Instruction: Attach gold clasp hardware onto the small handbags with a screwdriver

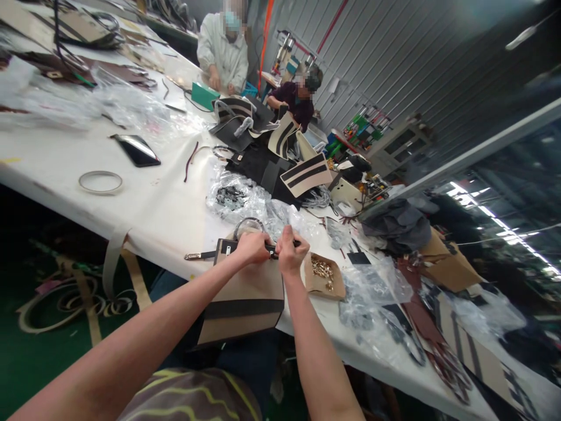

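Note:
A beige bag panel with dark stripes point(245, 318) hangs over the table's front edge, onto my lap. At its dark top edge my left hand point(254, 248) is closed, fingers wrapped round the edge and a dark strap. Close beside it my right hand point(290, 252) makes a fist with the thumb up, gripping a dark narrow piece point(298, 242) that pokes out on the right; its kind is hidden. A strap end with a metal tip point(193, 256) sticks out left of the panel. Just behind my left hand stands a ring-shaped roll point(249, 225).
An open box of small gold-coloured metal parts point(328, 275) stands right of my right hand. Clear plastic bags point(372, 310) lie beyond it. Behind are striped panels point(307, 174). A phone point(137, 150) and a roll ring point(100, 182) lie left. Two people work across the table.

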`<control>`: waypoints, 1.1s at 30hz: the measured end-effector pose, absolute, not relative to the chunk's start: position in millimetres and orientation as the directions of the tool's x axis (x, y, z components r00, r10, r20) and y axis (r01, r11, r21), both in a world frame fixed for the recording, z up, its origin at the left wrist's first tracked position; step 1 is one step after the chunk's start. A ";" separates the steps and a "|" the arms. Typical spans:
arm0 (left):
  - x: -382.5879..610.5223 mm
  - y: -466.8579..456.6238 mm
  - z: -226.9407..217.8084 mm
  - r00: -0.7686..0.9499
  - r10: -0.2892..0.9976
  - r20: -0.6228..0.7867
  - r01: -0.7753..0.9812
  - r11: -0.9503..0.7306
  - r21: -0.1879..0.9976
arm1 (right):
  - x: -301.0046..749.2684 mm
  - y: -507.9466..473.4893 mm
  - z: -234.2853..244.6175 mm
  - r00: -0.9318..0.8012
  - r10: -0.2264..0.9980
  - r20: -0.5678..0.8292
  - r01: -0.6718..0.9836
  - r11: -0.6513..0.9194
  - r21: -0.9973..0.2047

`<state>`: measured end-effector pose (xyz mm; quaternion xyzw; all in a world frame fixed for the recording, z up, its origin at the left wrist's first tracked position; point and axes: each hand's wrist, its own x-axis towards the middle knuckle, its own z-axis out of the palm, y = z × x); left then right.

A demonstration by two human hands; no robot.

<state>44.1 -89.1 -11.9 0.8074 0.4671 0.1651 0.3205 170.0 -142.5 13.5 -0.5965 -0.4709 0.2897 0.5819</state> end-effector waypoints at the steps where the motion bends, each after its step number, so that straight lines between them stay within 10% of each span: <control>1: 44.7 -88.9 -12.8 0.510 0.860 -0.031 0.648 -0.360 0.671 | 169.9 -144.9 9.6 0.388 0.896 0.218 0.249 0.126 -0.960; 8: 48.3 -93.6 -16.5 0.510 0.860 0.018 0.648 -0.398 0.649 | 165.4 -148.0 -9.0 0.448 0.811 0.378 0.359 0.224 -0.906; 14: 41.3 -98.2 -17.0 0.529 0.845 0.079 0.595 -0.436 0.676 | 230.8 -105.7 17.7 0.523 0.847 -0.100 0.169 -0.217 -0.961; 18: 41.3 -95.5 -19.4 0.521 0.850 0.076 0.600 -0.428 0.676 | 267.7 -104.6 19.5 0.555 0.821 -0.133 0.285 -0.339 -0.897; 26: 37.7 -100.1 -39.3 0.502 0.825 0.260 0.482 -0.517 0.707 | 241.7 -140.1 -12.4 0.340 0.863 0.373 0.723 0.015 -0.691; 33: -31.7 -112.8 -8.0 0.380 0.817 0.433 0.336 -0.558 0.759 | 231.4 -168.3 -62.0 0.001 0.943 0.332 0.756 0.217 -0.618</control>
